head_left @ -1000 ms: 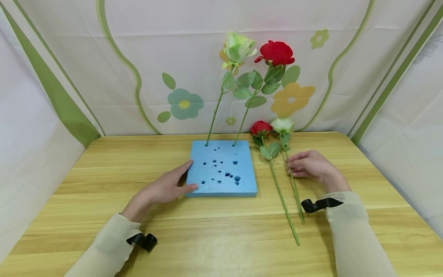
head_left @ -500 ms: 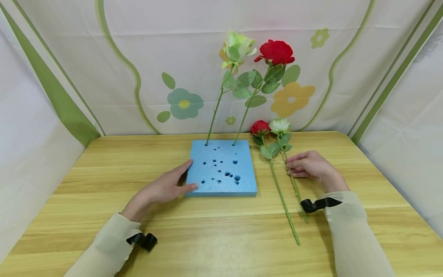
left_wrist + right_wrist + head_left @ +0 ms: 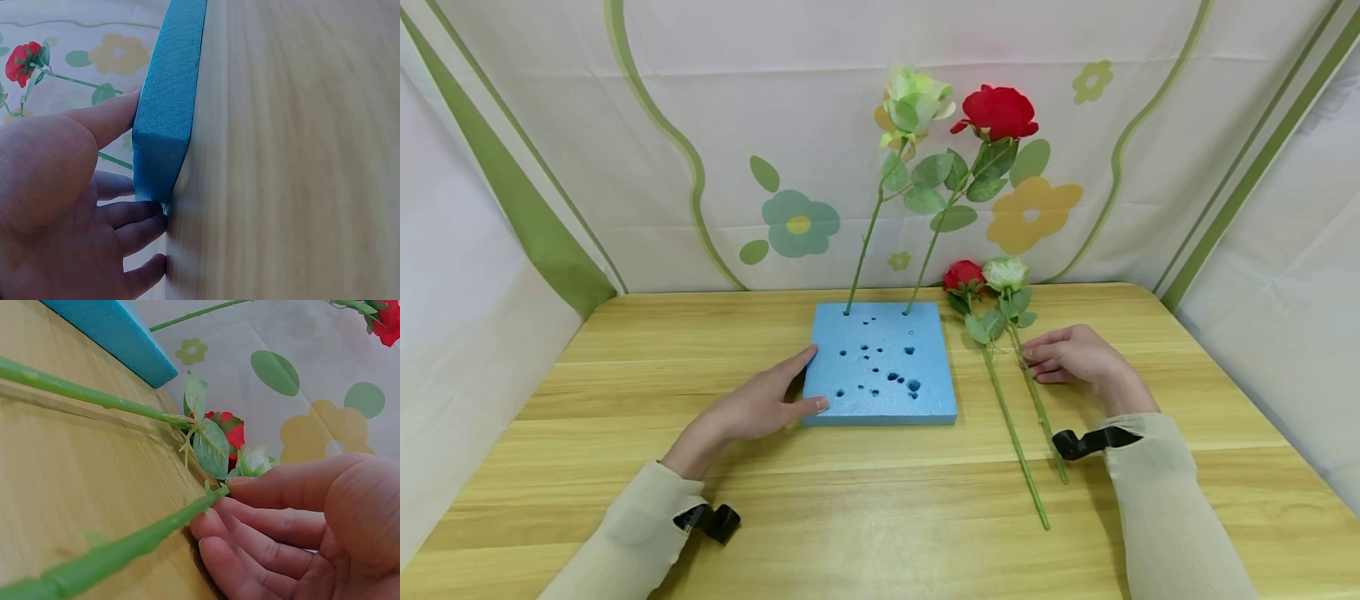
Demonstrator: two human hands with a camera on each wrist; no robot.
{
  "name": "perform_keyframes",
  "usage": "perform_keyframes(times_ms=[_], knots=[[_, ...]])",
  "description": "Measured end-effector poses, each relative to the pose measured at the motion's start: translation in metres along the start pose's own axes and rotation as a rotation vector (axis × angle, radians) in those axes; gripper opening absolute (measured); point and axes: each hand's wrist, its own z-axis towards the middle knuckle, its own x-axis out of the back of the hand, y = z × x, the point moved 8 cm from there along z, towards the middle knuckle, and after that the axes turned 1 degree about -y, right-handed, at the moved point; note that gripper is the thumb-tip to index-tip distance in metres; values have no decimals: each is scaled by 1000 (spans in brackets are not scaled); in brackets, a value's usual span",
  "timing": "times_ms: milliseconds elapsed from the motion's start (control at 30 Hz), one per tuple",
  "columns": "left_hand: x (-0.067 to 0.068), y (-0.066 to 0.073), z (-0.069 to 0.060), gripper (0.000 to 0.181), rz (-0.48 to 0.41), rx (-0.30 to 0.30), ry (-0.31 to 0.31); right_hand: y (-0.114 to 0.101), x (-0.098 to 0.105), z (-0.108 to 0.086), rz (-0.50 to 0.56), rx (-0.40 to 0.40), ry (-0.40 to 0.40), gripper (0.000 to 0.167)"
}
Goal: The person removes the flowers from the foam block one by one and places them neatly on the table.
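A blue foam block [image 3: 880,400] dotted with holes lies flat on the table. My left hand [image 3: 763,407] holds its left side, the thumb over the near-left top edge and the other fingers along the side, some low by the table in the left wrist view. My right hand [image 3: 1078,365] is at the stem of a lying white rose [image 3: 1006,273], thumb and fingertips pinching it below the leaves. To its left lies a red rose [image 3: 963,276]. A pale green-white rose [image 3: 914,104] and another red rose [image 3: 1000,113] stand in the block's far holes, both leaning right.
The wooden table [image 3: 625,375] ends at a flower-patterned cloth [image 3: 715,92] just behind the block. The two lying stems run close together toward the table's near side. A black camera mount [image 3: 1093,442] on the right wrist hangs over the white rose's lower stem.
The lying white rose has turned slightly: its bloom shifted left toward the red one, its stem end right. My right hand stays nearly still at the stem. The left hand and block have not moved.
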Motion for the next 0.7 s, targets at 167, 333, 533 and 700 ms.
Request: perform_keyframes(times_ms=[167,333,533,700], knots=[[0,-1,0,93,1,0,-2,-2,-1,-2,7,12,-5,51],[0,-1,1,93,-1,0,-4,-4,1,-3,11,19,2,49],[0,-1,1,94,4,2,-4,-7,3,-4,10,33,25,49],[0,-1,0,93,5,-2,-2,-15,5,-7,-19,59,98,52]])
